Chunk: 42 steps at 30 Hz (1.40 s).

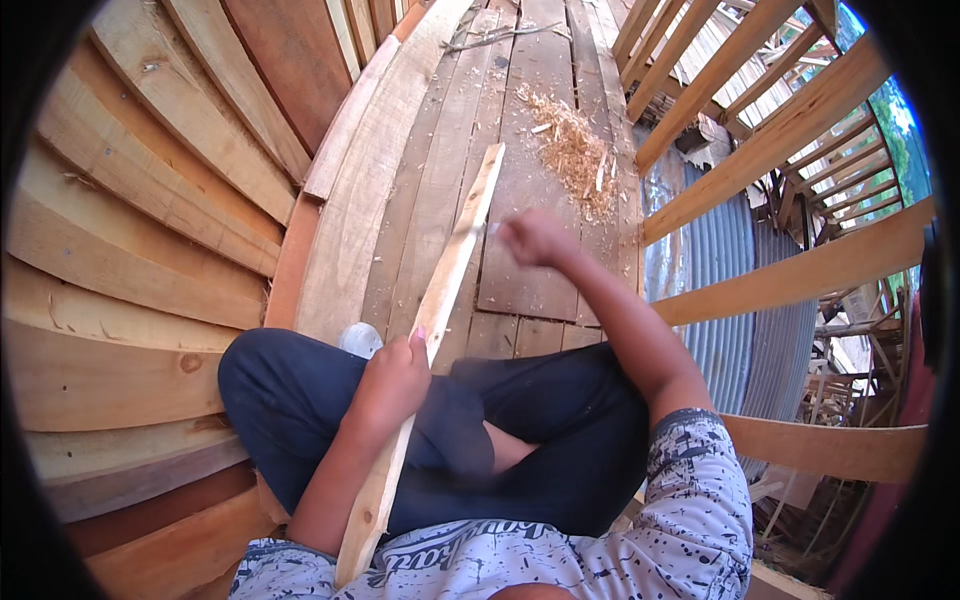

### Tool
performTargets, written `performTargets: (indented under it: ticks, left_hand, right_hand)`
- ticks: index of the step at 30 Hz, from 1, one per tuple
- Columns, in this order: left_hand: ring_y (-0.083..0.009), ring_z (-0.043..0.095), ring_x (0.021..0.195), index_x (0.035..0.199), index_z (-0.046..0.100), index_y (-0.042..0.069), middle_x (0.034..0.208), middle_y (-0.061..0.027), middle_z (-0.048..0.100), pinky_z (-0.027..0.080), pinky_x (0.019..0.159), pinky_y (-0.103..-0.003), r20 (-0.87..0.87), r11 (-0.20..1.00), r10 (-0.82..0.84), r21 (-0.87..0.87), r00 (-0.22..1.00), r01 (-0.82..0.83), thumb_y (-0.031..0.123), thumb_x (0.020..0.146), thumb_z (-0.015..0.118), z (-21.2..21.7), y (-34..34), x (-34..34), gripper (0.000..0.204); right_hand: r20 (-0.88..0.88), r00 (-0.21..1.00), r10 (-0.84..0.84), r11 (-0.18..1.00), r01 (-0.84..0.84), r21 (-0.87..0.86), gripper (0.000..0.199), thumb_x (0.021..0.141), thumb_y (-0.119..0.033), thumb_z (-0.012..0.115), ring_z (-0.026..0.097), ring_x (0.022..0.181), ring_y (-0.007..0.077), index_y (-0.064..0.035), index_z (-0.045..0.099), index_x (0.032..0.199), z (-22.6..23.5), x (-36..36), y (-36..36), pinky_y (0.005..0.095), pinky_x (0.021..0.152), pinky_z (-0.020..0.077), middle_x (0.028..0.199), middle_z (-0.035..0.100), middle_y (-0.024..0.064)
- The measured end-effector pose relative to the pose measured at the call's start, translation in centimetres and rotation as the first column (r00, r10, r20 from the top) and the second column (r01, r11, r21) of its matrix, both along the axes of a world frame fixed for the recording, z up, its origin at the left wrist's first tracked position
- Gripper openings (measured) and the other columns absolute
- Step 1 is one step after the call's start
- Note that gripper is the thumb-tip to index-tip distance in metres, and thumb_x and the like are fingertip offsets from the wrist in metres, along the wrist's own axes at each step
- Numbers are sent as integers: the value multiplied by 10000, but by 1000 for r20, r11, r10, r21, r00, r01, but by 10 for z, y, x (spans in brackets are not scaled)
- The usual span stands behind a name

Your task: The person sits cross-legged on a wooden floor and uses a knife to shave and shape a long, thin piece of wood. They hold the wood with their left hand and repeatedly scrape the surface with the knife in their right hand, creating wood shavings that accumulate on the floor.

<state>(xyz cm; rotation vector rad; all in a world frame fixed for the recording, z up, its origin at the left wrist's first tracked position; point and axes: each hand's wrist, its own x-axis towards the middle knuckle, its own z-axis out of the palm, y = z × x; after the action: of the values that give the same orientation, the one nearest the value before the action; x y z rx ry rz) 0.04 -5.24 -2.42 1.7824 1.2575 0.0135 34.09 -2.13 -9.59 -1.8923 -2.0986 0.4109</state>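
Observation:
A long, pale wooden strip slants from my torso up and away over the floor. My left hand is wrapped round it about midway, the thumb lying along its upper side. Beside the strip's far part, on its right, my right hand is closed in a fist. A small, blurred, light-grey thing shows between that fist and the strip's edge; its kind cannot be made out. The near end of the strip rests against my shirt, by my left forearm.
Curled wood shavings lie heaped on the plank floor, with a thin stick farther off. Stacked boards line the left side. A slatted wooden railing stands at right, corrugated metal sheets beyond it. My legs are folded beneath the strip.

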Motion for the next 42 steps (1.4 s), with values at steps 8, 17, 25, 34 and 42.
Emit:
performTargets:
  ticks: [8,17,25,34,42]
  left_hand:
    - [-535,587,948,904,606,-91,943,-368,621,467,861,-561,-22,1000,4,9,1000,-4,324,1058,353,0,1,-1,510]
    - [-539,593,910,886,603,-93,909,-362,623,471,846,-567,0,999,-15,48,1000,15,314,1060,345,-2,0,-2,512]
    - [-535,589,930,900,615,-84,939,-355,627,460,868,-566,-7,1000,5,1,1000,-5,323,1064,317,3,1,1,531]
    - [-535,583,948,900,612,-87,930,-357,623,458,866,-560,-28,1000,-5,-25,1000,5,335,1067,302,7,-2,3,549]
    - [-344,589,658,844,541,-59,723,-217,565,492,695,-457,3,999,-31,14,1000,31,376,1080,271,-4,-1,-4,564]
  right_hand:
    - [-14,998,-60,984,57,-169,358,969,-367,533,664,678,377,-69,692,851,6,-40,-4,497,642,530,736,682,193]
    - [10,999,37,997,-38,60,360,966,-402,534,622,601,406,-95,625,802,-23,-26,-7,511,594,501,626,616,176]
    - [-8,991,135,986,-133,97,373,975,-381,529,616,591,419,-64,614,796,-2,-32,-11,510,563,485,607,602,196]
    - [17,1000,12,995,-14,97,350,974,-373,535,633,629,427,-63,605,826,-24,-6,-2,521,576,485,651,625,206]
    - [-19,1000,25,981,-20,195,249,952,-283,574,589,580,430,-62,520,853,-33,-12,-1,537,548,439,606,565,188]
